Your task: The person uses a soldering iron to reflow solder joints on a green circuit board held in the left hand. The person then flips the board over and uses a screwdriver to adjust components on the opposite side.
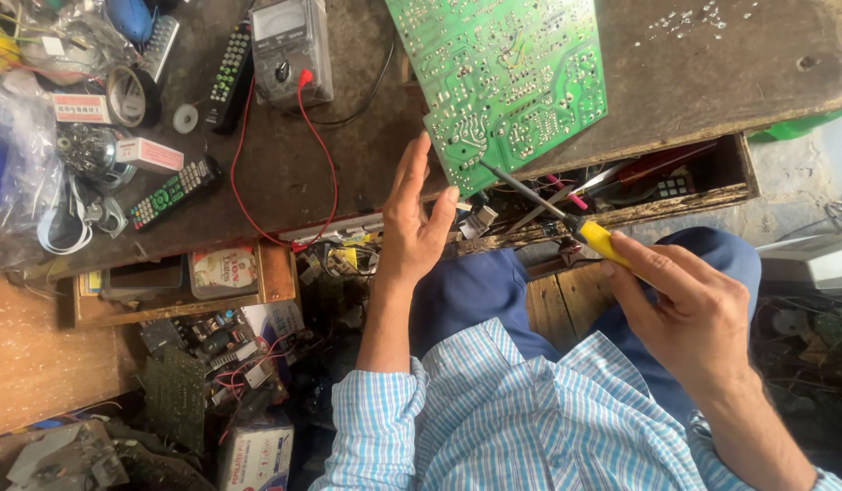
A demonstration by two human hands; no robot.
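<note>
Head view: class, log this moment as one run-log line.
left hand: steadies green circuit board edge | right hand: holds yellow-handled screwdriver, tip on board | surface: wooden bench

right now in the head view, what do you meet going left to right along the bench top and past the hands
clear plastic bags → remote control → multimeter → left hand → green circuit board → yellow-handled screwdriver → right hand
</note>
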